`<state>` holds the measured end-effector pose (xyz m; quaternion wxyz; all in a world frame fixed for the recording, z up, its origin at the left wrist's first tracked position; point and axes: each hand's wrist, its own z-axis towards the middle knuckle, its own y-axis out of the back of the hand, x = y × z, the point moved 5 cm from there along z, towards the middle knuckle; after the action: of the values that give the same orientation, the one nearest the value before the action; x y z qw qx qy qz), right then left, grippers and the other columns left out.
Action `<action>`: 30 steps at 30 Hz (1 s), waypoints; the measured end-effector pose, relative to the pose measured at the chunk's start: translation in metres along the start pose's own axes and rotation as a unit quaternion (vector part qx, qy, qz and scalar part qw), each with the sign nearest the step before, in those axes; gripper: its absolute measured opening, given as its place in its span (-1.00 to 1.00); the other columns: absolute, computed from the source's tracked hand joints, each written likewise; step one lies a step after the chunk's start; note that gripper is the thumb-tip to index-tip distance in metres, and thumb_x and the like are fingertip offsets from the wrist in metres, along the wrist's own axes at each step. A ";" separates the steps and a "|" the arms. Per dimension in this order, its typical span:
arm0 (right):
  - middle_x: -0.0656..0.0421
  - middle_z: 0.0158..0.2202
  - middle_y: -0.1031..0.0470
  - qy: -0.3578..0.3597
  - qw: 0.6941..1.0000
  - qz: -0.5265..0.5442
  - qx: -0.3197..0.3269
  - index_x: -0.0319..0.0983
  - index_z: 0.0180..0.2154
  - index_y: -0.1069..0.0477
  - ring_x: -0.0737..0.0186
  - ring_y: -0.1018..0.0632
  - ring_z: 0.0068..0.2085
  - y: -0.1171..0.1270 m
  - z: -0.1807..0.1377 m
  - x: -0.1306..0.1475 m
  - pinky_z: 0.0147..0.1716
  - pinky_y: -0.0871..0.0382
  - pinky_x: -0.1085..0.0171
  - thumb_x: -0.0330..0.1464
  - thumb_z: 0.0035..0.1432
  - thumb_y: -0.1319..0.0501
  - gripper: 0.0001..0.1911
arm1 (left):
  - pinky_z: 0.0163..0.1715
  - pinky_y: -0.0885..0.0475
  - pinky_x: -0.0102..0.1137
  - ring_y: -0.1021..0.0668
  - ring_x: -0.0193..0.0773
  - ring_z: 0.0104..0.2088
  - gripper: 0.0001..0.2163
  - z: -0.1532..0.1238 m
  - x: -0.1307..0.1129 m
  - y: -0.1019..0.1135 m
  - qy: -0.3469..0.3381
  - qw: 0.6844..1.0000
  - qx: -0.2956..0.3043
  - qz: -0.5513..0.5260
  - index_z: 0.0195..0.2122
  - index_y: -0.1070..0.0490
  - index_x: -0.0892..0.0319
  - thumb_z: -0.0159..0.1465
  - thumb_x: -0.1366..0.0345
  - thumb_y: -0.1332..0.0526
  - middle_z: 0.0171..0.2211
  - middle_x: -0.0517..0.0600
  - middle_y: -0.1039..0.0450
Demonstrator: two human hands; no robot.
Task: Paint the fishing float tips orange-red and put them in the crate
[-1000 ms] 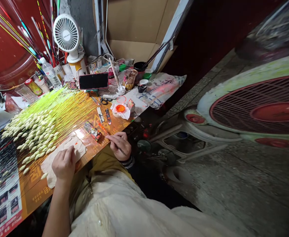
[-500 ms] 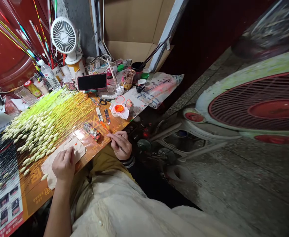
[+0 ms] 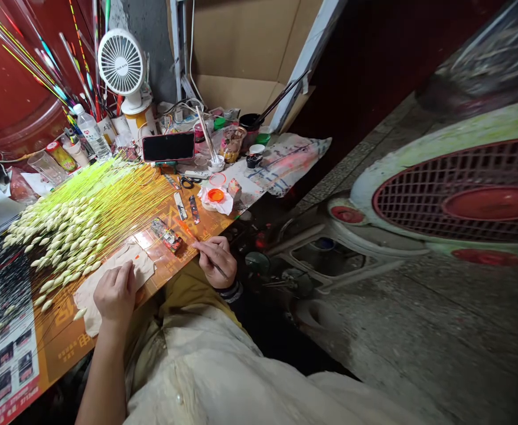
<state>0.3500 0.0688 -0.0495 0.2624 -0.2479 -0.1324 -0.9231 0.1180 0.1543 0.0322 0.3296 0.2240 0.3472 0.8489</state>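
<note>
My right hand (image 3: 217,261) is closed round a thin paintbrush (image 3: 191,234) with orange bristles, which point up and left over the table's near edge. My left hand (image 3: 116,292) is closed, knuckles up, above a pale cloth (image 3: 146,268) with a small orange mark; what its fingers pinch is hidden. Just left of that hand, a single cream float body (image 3: 80,314) shows at the cloth's edge. Several more fishing floats (image 3: 70,239) lie bunched beyond, their yellow stems fanned to the back. A paint-smeared block (image 3: 166,235) sits between the hands.
An orange paint pot (image 3: 215,195) stands on white paper, near scissors (image 3: 191,182) and two small flat strips. Behind are a propped phone (image 3: 169,147), a small white fan (image 3: 121,62), a water bottle (image 3: 91,131) and paint jars. A large floor fan (image 3: 462,195) stands at the right.
The view has shifted slightly, so the table items sit a little lower and further right. Both hands keep nearly the same pose, and the brush stays in my right hand.
</note>
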 end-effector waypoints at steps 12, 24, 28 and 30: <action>0.16 -0.18 -0.60 -0.003 1.000 -0.007 -0.023 -0.08 0.09 -0.41 0.20 -0.50 -0.20 0.002 0.003 0.002 -0.21 -0.48 0.09 -0.57 0.17 -0.18 -0.51 | -0.33 -0.32 -0.42 -0.52 -0.28 -0.39 -0.87 -0.001 0.001 -0.003 0.004 1.000 0.007 0.005 -0.14 -0.48 0.17 0.31 0.34 -0.22 -0.39 -0.02 -0.55; 0.12 -0.22 -0.58 0.017 1.000 0.020 -0.005 -0.15 0.03 -0.44 0.17 -0.47 -0.21 0.008 0.005 0.020 -0.21 -0.46 0.05 -0.61 0.11 -0.16 -0.53 | -0.31 -0.32 -0.38 -0.54 -0.28 -0.36 -0.83 -0.003 0.001 -0.004 0.033 0.998 0.033 -0.030 -0.13 -0.49 0.13 0.35 0.31 -0.14 -0.37 0.02 -0.56; 0.13 -0.23 -0.58 0.052 0.997 0.048 0.033 -0.15 0.02 -0.45 0.17 -0.48 -0.23 0.001 0.002 0.032 -0.22 -0.50 0.05 -0.56 0.10 -0.18 -0.56 | -0.33 -0.32 -0.39 -0.53 -0.28 -0.37 -0.85 -0.003 0.000 -0.002 0.024 0.999 0.025 -0.018 -0.14 -0.49 0.15 0.34 0.32 -0.16 -0.39 -0.01 -0.55; 0.12 -0.23 -0.58 0.066 0.996 0.051 0.044 -0.16 0.03 -0.44 0.19 -0.49 -0.24 -0.003 -0.001 0.035 -0.24 -0.50 0.07 -0.55 0.12 -0.17 -0.56 | -0.33 -0.31 -0.39 -0.52 -0.28 -0.38 -0.86 -0.004 -0.001 -0.002 0.023 0.999 0.023 -0.011 -0.14 -0.49 0.15 0.34 0.32 -0.17 -0.40 -0.01 -0.55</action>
<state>0.3222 0.0567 -0.0319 0.3275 -0.1810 -0.1421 -0.9164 0.1172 0.1533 0.0281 0.3255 0.2082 0.3770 0.8418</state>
